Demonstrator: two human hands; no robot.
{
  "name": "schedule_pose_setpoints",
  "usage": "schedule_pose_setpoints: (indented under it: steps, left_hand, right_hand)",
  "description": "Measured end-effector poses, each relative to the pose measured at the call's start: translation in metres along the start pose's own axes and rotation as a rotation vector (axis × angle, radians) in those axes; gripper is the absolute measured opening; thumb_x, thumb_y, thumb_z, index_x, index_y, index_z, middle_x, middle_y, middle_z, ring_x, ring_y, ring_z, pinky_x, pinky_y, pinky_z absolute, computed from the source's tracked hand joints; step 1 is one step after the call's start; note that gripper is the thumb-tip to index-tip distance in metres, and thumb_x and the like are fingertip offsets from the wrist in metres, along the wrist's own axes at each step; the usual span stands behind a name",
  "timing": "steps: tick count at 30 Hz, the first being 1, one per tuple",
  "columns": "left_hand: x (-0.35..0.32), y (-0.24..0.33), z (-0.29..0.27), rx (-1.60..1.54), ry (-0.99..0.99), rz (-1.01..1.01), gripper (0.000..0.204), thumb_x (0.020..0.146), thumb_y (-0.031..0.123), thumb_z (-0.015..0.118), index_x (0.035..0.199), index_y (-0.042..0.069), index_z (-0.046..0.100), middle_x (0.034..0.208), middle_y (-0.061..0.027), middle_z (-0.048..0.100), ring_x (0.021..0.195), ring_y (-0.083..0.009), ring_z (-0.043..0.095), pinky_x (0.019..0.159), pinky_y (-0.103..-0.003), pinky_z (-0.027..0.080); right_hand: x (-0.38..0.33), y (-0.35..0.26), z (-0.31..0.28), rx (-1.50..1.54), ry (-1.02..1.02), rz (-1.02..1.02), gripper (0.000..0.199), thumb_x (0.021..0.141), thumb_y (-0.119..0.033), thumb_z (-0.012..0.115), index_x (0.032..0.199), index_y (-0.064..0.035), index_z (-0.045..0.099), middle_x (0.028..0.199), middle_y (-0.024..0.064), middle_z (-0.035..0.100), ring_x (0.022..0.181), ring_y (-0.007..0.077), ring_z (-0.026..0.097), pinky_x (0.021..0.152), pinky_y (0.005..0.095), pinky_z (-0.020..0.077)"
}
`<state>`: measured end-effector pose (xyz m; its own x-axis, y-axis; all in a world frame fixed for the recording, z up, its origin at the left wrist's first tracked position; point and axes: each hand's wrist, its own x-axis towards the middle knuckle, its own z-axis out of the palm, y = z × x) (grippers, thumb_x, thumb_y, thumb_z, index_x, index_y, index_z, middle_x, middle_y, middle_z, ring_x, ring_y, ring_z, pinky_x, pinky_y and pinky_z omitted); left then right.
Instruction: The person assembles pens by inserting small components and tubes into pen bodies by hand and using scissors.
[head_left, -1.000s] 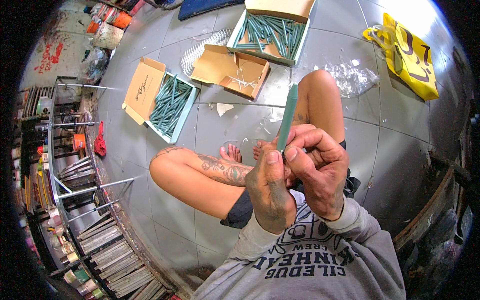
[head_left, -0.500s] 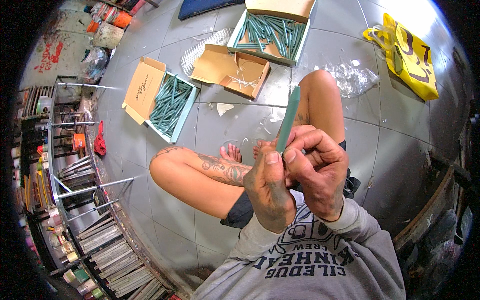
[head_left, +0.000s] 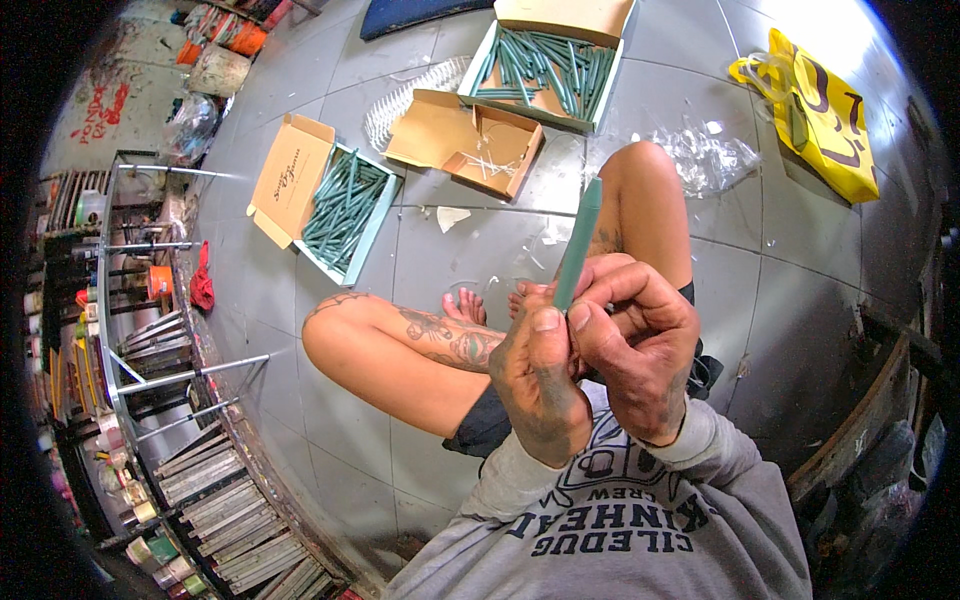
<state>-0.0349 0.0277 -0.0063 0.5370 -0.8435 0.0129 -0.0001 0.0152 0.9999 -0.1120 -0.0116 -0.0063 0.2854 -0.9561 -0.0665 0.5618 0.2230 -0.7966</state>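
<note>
I sit cross-legged on a grey tiled floor and hold one slim green stick [head_left: 580, 240] upright in front of my chest. My left hand [head_left: 538, 385] pinches its lower end with thumb and fingers. My right hand [head_left: 640, 345] wraps the same lower end from the right, fingers curled. The stick's top points away from me, over my right knee. Its bottom end is hidden between my fingers.
An open cardboard box of green sticks [head_left: 340, 212] lies at my left front, another box of sticks [head_left: 548, 62] farther ahead, and an open cardboard box [head_left: 470, 140] with little in it lies between them. A yellow bag [head_left: 820, 110] and clear plastic wrap [head_left: 710, 150] lie right. Metal racks [head_left: 150, 330] stand left.
Both hands stay closed on the stick in nearly the same place; the stick's tilt has shifted only slightly.
</note>
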Motion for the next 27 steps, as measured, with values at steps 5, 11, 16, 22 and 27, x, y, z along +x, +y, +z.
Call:
schedule_pose_setpoints:
  steps: [5,11,16,22,27]
  left_hand:
    - [-0.001,-0.005,-0.003,-0.053,-0.046,-0.046,0.036,0.1,0.024,0.037,0.097,-0.005,0.06,0.07,0.0009,0.049,0.065,-0.0064,0.041,0.06,-0.021,0.034]
    - [-0.001,-0.01,0.004,-0.071,0.01,-0.023,0.035,0.1,0.024,0.036,0.095,-0.004,0.058,0.074,-0.0007,0.049,0.068,-0.0082,0.042,0.066,-0.024,0.03]
    - [-0.002,-0.007,0.002,-0.024,-0.016,-0.026,0.037,0.1,0.026,0.035,0.103,-0.005,0.056,0.084,-0.0059,0.053,0.078,-0.0119,0.047,0.079,-0.029,0.027]
    - [-0.001,-0.004,0.001,0.048,-0.046,-0.01,0.041,0.1,0.028,0.034,0.111,-0.006,0.055,0.096,-0.0122,0.059,0.09,-0.0163,0.053,0.096,-0.034,0.022]
    - [0.0,-0.001,0.002,0.125,-0.058,-0.036,0.046,0.1,0.029,0.033,0.119,-0.007,0.053,0.105,-0.0174,0.063,0.1,-0.02,0.058,0.109,-0.039,0.019]
  right_hand:
    - [0.001,-0.001,-0.001,-0.069,0.016,-0.016,0.005,0.085,0.007,0.059,0.088,0.0054,0.056,0.104,0.0129,0.058,0.078,0.0102,0.06,0.066,0.0213,0.0521]
    - [0.0,0.001,-0.005,0.08,0.019,0.043,0.015,0.086,0.005,0.061,0.099,0.0073,0.054,0.104,0.0133,0.058,0.084,0.0137,0.062,0.073,0.0247,0.0533]
    - [0.007,0.005,-0.005,0.06,-0.111,0.013,0.018,0.088,0.004,0.059,0.104,0.0083,0.052,0.106,0.0146,0.058,0.098,0.0207,0.062,0.088,0.0313,0.0513]
    - [0.01,-0.001,-0.011,0.033,-0.196,-0.035,0.015,0.091,0.002,0.057,0.104,0.008,0.054,0.11,0.0176,0.058,0.099,0.0222,0.063,0.088,0.032,0.0517]
    - [0.009,0.002,-0.016,-0.031,-0.165,-0.014,0.015,0.093,0.0,0.056,0.105,0.0083,0.056,0.109,0.0182,0.06,0.097,0.0197,0.063,0.081,0.0288,0.0537]
